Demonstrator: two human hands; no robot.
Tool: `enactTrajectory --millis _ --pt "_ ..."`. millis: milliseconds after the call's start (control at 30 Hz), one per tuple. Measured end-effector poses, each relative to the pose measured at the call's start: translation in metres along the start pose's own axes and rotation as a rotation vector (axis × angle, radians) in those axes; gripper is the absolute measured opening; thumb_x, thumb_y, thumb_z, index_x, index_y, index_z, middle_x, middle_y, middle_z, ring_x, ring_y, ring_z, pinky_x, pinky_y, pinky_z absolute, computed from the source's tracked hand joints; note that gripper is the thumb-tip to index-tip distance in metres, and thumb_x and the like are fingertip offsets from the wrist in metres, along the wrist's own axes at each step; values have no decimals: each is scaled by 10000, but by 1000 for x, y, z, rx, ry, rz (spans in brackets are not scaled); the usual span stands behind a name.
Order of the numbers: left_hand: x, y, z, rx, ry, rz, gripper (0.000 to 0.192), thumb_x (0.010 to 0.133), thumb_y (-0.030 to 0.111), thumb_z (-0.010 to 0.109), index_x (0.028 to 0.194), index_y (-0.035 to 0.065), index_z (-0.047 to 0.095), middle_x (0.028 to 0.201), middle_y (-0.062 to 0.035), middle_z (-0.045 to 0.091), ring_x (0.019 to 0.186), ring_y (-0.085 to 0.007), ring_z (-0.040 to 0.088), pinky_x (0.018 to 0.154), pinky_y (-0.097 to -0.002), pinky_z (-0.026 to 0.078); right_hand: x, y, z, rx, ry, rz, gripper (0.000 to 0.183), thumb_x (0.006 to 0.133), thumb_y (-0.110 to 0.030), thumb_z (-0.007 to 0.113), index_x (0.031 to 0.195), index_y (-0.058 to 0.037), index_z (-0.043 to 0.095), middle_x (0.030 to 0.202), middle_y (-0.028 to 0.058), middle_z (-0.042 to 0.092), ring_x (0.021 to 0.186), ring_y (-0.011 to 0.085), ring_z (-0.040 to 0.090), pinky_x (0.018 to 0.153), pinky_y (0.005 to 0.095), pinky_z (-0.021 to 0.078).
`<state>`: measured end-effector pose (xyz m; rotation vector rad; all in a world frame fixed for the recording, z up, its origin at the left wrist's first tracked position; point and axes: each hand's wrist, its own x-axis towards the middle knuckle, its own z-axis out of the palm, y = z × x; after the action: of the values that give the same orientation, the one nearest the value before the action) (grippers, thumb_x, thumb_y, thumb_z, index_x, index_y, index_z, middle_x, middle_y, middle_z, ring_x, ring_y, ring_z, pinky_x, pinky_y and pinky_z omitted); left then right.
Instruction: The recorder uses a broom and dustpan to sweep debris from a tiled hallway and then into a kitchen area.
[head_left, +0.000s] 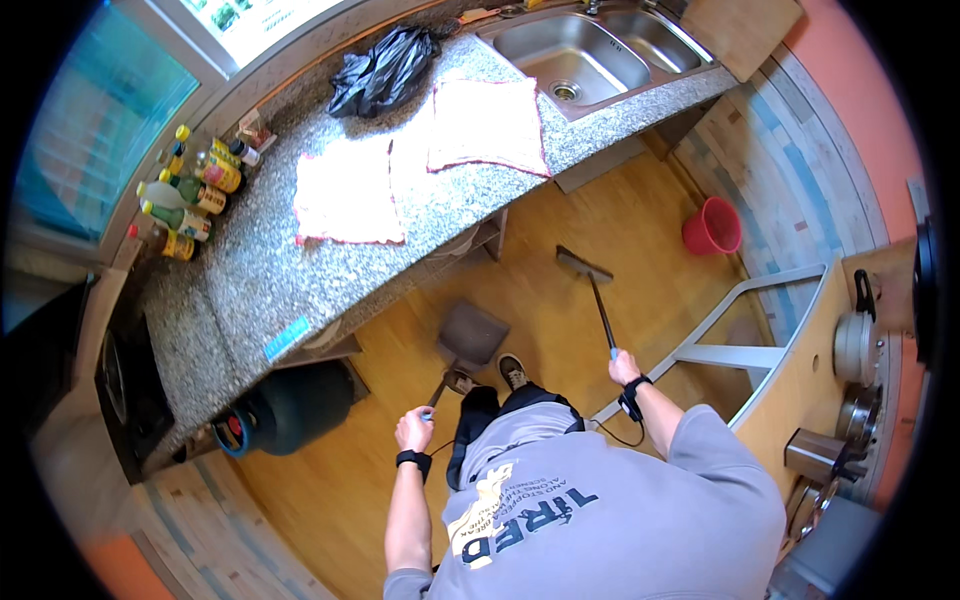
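Observation:
My left hand (415, 430) is closed around the handle of a dark long-handled dustpan (473, 334); its pan lies low over the floor just ahead of my shoes. In my right hand (624, 367) is the handle of a broom (584, 263), whose head is down at the floor, farther forward and to the right of the dustpan. The broom head and the pan are apart. Whether any dirt lies in the pan or by the bristles cannot be told. Both wrists wear black bands.
A granite counter (262, 300) with cloths, bottles and a black plastic bag runs ahead, beside a steel sink (570, 60). Under it lies a gas cylinder (292, 409). A red bucket (712, 226) stands by the wall. At right is a metal-legged table (795, 375) with pots.

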<state>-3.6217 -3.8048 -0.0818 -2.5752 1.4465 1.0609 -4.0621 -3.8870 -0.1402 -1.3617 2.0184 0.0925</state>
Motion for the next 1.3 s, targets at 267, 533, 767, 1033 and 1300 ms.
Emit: enactTrajectory --millis 267,533,767,1033,1300 --pt "77 43 5 94 -103 239 204 688 190 540 864 192 642 836 -159 601 809 -324 570 738 -383 455 -121 -39 -7 317 -275 216 193 761 -148 476 913 -73 569 564 58 493 428 130 442 376 286 340" --pt "144 78 -2 90 -129 282 190 660 220 596 823 134 642 837 -142 608 825 -303 572 732 -377 449 -79 -33 -83 788 -266 379 271 833 -189 483 1080 -82 514 511 -42 358 369 32 280 320 188 209" --pt "117 76 5 54 -103 293 187 636 166 555 792 141 657 763 -180 593 756 -334 564 691 -385 455 99 -73 -140 334 -103 62 212 775 -226 498 876 -48 552 589 105 526 433 209 504 374 331 395" --pt "50 215 21 79 -46 209 192 635 141 576 811 141 651 737 -160 594 718 -315 574 664 -369 463 260 -90 -154 81 -166 -39 261 750 -79 404 910 50 564 967 259 538 914 382 528 761 426 447" --pt "91 309 35 131 -144 275 200 623 135 570 803 143 656 713 -154 595 695 -302 581 636 -346 467 191 114 -178 88 -99 -121 300 729 -73 419 1011 -102 516 804 230 569 773 383 556 662 447 457"
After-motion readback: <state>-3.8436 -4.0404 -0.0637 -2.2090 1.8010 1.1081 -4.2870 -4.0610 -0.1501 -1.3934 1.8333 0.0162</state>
